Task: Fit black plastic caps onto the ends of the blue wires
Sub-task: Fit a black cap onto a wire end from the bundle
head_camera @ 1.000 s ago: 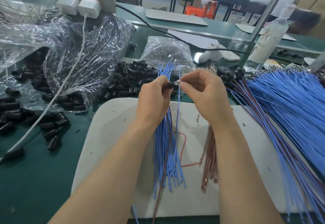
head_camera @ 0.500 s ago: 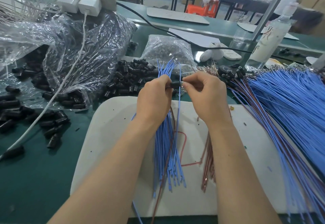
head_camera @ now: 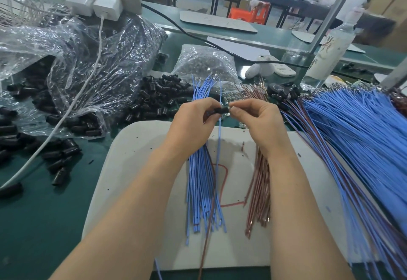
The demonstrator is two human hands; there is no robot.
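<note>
Clear bag [head_camera: 105, 64] at upper left is holding black caps [head_camera: 88, 123] (glossy, tubular). Left hand [head_camera: 191, 123] fingers [head_camera: 208, 103] are pinching one cap [head_camera: 222, 110], right hand [head_camera: 259, 121] pinching a blue wire [head_camera: 219, 147].

Over the far edge of the white rounded plastic board [head_camera: 132, 158], the left hand [head_camera: 193, 121] pinches a small black plastic cap [head_camera: 221, 110]. The right hand [head_camera: 257, 119] pinches the shiny tip of one thin blue wire [head_camera: 218, 147] at the cap's right end. That wire runs down across the board. A loose bundle of blue wires [head_camera: 201, 187] lies on the board beneath the left hand, and a bundle of brown wires [head_camera: 261, 187] lies beneath the right wrist. Past the board's far-left corner sits a heap of black caps [head_camera: 160, 97]. Off its right edge spreads a broad sheaf of long blue wires [head_camera: 352, 130]. The board rests on the green worktop [head_camera: 44, 213].
</note>
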